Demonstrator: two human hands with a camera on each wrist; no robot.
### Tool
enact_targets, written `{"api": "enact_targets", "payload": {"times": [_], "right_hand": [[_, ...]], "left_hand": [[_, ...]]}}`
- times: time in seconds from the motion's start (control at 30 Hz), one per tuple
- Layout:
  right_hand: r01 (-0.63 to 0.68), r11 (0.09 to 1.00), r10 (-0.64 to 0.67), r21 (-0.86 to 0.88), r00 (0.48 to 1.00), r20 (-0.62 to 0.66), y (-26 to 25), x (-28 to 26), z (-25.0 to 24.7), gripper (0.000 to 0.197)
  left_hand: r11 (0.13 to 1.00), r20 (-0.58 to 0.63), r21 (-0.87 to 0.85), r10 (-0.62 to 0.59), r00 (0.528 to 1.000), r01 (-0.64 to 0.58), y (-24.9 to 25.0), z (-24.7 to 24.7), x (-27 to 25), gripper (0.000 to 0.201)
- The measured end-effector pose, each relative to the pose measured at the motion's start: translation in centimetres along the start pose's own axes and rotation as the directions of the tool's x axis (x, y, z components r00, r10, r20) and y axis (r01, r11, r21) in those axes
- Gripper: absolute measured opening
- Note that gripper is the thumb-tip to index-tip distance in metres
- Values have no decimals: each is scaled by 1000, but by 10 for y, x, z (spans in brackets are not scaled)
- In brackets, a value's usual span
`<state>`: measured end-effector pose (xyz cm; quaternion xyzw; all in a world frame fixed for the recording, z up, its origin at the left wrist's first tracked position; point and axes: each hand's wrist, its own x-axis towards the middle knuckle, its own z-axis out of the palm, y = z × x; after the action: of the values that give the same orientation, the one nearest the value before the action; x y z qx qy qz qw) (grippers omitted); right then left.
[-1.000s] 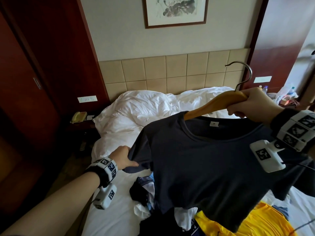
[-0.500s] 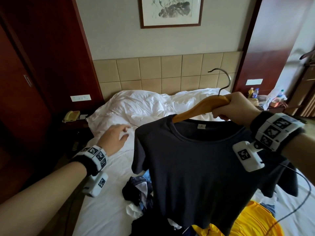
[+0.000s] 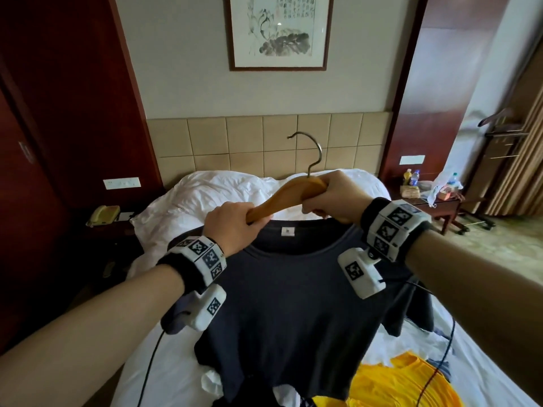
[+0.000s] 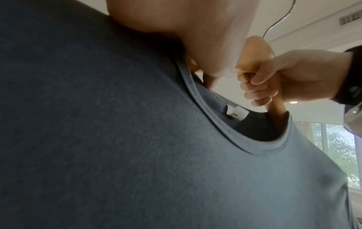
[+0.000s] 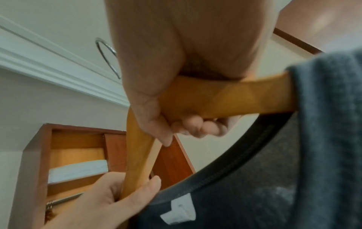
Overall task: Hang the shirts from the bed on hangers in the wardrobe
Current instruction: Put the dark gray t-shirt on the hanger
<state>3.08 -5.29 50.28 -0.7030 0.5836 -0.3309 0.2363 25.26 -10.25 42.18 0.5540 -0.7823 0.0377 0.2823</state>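
Observation:
A dark grey T-shirt (image 3: 296,304) hangs from a wooden hanger (image 3: 289,195) with a metal hook (image 3: 313,154), held up over the bed (image 3: 205,195). My right hand (image 3: 332,198) grips the hanger's middle below the hook. My left hand (image 3: 232,227) grips the hanger's left arm where it meets the shirt collar. In the right wrist view the right hand's fingers (image 5: 197,125) curl under the hanger (image 5: 235,99) and the left hand (image 5: 117,199) wraps its lower arm. The left wrist view shows the shirt (image 4: 137,155) close up with the right hand (image 4: 274,80) on the hanger.
A yellow shirt (image 3: 402,380) and other crumpled clothes lie on the bed below. Dark red wardrobe panels (image 3: 64,113) stand at the left, a phone (image 3: 102,215) on the nightstand. At the right a side table (image 3: 429,195) carries bottles. The open wardrobe (image 5: 78,155) shows in the right wrist view.
My left hand let go of the shirt's sleeve, swung up from the bed and took hold of the hanger's left arm. The hanger and shirt moved toward the centre.

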Motion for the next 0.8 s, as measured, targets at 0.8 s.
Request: {"api": "enact_targets", "payload": {"times": [0.8], "right_hand": [[274,903,-160,-330,929,333,13,-29,16,16]], "left_hand": [[963,-9,-106,-252,968,249,-72,-90,-46,12]]}}
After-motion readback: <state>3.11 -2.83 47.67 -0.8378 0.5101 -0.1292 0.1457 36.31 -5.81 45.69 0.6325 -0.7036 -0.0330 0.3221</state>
